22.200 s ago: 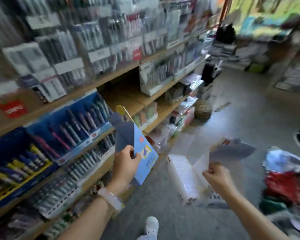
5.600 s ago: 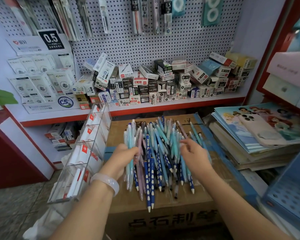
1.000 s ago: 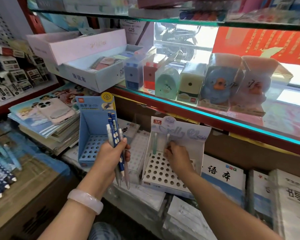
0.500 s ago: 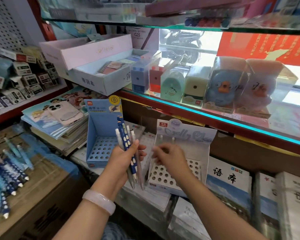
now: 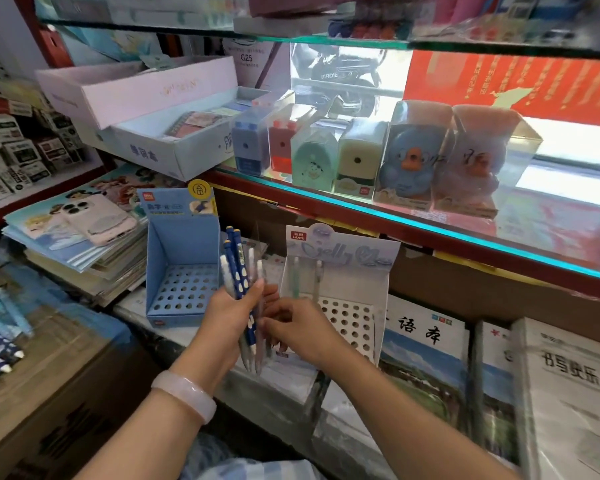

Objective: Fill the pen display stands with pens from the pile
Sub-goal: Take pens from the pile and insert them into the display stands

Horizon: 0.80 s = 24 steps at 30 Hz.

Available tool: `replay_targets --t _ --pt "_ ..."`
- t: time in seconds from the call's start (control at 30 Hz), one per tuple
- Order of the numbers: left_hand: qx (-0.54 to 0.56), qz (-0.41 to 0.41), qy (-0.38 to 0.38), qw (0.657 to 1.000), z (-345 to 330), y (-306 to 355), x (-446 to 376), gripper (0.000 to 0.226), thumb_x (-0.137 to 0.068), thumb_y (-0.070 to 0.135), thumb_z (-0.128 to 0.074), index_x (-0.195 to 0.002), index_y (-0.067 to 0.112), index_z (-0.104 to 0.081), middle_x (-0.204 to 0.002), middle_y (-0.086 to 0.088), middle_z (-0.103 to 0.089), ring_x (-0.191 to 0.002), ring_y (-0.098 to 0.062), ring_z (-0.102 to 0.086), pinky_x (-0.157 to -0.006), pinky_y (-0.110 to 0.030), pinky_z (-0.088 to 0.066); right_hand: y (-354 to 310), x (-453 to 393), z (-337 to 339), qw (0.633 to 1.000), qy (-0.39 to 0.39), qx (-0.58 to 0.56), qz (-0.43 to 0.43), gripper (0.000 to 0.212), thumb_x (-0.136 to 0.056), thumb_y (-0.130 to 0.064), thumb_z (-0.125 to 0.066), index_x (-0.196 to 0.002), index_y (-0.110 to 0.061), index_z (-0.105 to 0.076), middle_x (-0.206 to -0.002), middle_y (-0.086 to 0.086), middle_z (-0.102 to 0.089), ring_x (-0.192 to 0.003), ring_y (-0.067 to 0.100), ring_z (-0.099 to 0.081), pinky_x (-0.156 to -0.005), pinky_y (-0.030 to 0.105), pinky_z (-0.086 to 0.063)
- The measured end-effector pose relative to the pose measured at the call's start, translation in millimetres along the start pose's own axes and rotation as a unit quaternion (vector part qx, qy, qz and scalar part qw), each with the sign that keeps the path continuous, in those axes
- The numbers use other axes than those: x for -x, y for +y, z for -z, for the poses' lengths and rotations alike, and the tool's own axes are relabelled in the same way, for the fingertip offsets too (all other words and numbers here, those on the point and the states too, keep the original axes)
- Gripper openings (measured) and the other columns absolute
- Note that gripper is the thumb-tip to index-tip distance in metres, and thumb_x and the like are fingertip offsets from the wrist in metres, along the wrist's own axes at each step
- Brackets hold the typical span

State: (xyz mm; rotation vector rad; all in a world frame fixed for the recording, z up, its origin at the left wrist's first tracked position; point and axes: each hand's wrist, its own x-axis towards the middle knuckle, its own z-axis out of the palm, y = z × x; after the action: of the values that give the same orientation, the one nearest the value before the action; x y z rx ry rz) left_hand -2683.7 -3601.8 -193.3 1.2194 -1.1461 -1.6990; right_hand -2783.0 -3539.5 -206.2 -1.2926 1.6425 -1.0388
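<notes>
We are clamping our left hand (image 5: 230, 313) around slim plastic pens (image 5: 240, 271); our right hand (image 5: 300, 329) is apparently pinching one, before perforated cardboard display stands (image 5: 343, 292) under a glass shelf (image 5: 430, 230).

left hand (image 5: 227, 313) grips pens (image 5: 238, 271) | right hand (image 5: 300, 329) pinches one

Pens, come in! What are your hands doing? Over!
Left hand grips pen bunch. Right hand picking one from it. White stand has two pens; blue stand none. Nothing blocking.
</notes>
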Motion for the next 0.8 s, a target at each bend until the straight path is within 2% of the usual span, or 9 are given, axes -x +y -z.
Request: replay_targets --t 0.1,0.17,0.23,0.27,0.33,0.4,0.53,0.7,0.8 --pt "-0.026 -0.014 0.004 1.0 -7.0 -4.0 1.3 0.01 -0.092 0.015 -0.055 -0.098 0.01 -0.061 -0.085 -0.007 -0.071 -0.077 -0.017 -0.069 -0.059 -0.026 -0.055 5.0 2.5 3.2 0.999 0.011 0.031 0.008 0.007 -0.088 -0.012 -0.061 -0.09 -0.01 -0.067 -0.07 -0.004 -0.062 -0.057 0.005 -0.059 -0.063 0.023 -0.054" --pt "-0.002 -0.024 0.028 0.999 -10.6 -5.1 1.4 0.008 -0.094 0.013 -0.052 -0.093 0.01 -0.059 -0.083 -0.009 -0.069 -0.074 -0.019 -0.069 -0.062 -0.027 -0.055 6.9 6.0 8.2 0.999 0.019 0.026 0.002 0.006 -0.088 -0.012 -0.06 -0.084 -0.016 -0.061 -0.071 -0.001 -0.063 -0.062 0.011 -0.063 -0.068 0.029 -0.058" --pt "0.04 -0.029 0.063 0.997 -7.7 -5.2 -1.6 0.01 -0.096 0.012 -0.048 -0.091 0.007 -0.055 -0.082 -0.011 -0.066 -0.074 -0.021 -0.067 -0.067 -0.03 -0.054 13.2 7.9 19.1 0.999 0.04 0.033 -0.011 0.012 -0.089 -0.012 -0.059 -0.082 -0.021 -0.057 -0.078 0.001 -0.066 -0.071 0.016 -0.066 -0.067 0.027 -0.058" --pt "0.046 -0.033 0.083 0.995 -4.1 -5.2 -3.8 0.01 -0.097 0.012 -0.047 -0.095 0.006 -0.054 -0.082 -0.011 -0.065 -0.073 -0.021 -0.066 -0.068 -0.03 -0.053 18.1 8.1 26.9 0.996 0.071 0.046 -0.018 0.01 -0.09 -0.014 -0.059 -0.085 -0.022 -0.057 -0.083 -0.001 -0.066 -0.075 0.015 -0.067 -0.066 0.023 -0.057" --pt "0.046 -0.04 0.106 0.993 2.0 -5.1 -6.2 0.011 -0.097 0.014 -0.047 -0.101 0.006 -0.052 -0.081 -0.011 -0.064 -0.071 -0.021 -0.064 -0.065 -0.03 -0.052 32.9 5.1 46.1 0.976 0.191 0.097 -0.027 0.003 -0.092 -0.017 -0.056 -0.093 -0.018 -0.059 -0.089 -0.002 -0.066 -0.077 0.009 -0.064 -0.063 0.017 -0.052" --pt "0.032 -0.038 0.108 0.993 3.3 -5.4 -6.1 0.01 -0.096 0.016 -0.048 -0.1 0.008 -0.052 -0.078 -0.01 -0.063 -0.066 -0.021 -0.062 -0.06 -0.03 -0.05 46.6 2.3 61.0 0.952 0.277 0.117 -0.058 0.008 -0.094 -0.017 -0.052 -0.099 -0.013 -0.058 -0.092 0.001 -0.065 -0.074 0.007 -0.058 -0.06 0.013 -0.044" --pt "-0.021 -0.044 0.089 0.995 0.0 -3.9 -3.0 0.009 -0.095 0.02 -0.051 -0.091 0.012 -0.053 -0.066 -0.006 -0.056 -0.048 -0.015 -0.046 -0.048 -0.026 -0.04 57.9 -3.0 60.6 0.952 0.259 0.151 -0.064 0.011 -0.098 -0.017 -0.045 -0.107 -0.015 -0.052 -0.094 0.006 -0.064 -0.08 0.017 -0.058 -0.069 0.029 -0.048" --pt "-0.013 -0.042 0.039 0.998 -3.6 2.4 0.0 0.012 -0.095 0.022 -0.05 -0.087 0.014 -0.053 -0.063 -0.006 -0.056 -0.038 -0.008 -0.042 -0.038 -0.021 -0.037 54.7 -12.2 61.7 0.941 0.245 0.228 -0.042 0.018 -0.1 -0.018 -0.039 -0.114 -0.011 -0.049 -0.086 0.004 -0.061 -0.076 0.019 -0.059 -0.058 0.027 -0.039" --pt "-0.011 -0.046 0.018 0.999 -7.8 3.7 -0.6 0.006 -0.097 0.019 -0.047 -0.099 0.014 -0.05 -0.066 -0.008 -0.061 -0.036 -0.006 -0.041 -0.037 -0.02 -0.038 60.9 -16.7 59.3 0.936 0.222 0.267 -0.06 0.017 -0.1 -0.017 -0.037 -0.11 -0.01 -0.049 -0.09 0.008 -0.064 -0.079 0.022 -0.06 -0.063 0.028 -0.04"
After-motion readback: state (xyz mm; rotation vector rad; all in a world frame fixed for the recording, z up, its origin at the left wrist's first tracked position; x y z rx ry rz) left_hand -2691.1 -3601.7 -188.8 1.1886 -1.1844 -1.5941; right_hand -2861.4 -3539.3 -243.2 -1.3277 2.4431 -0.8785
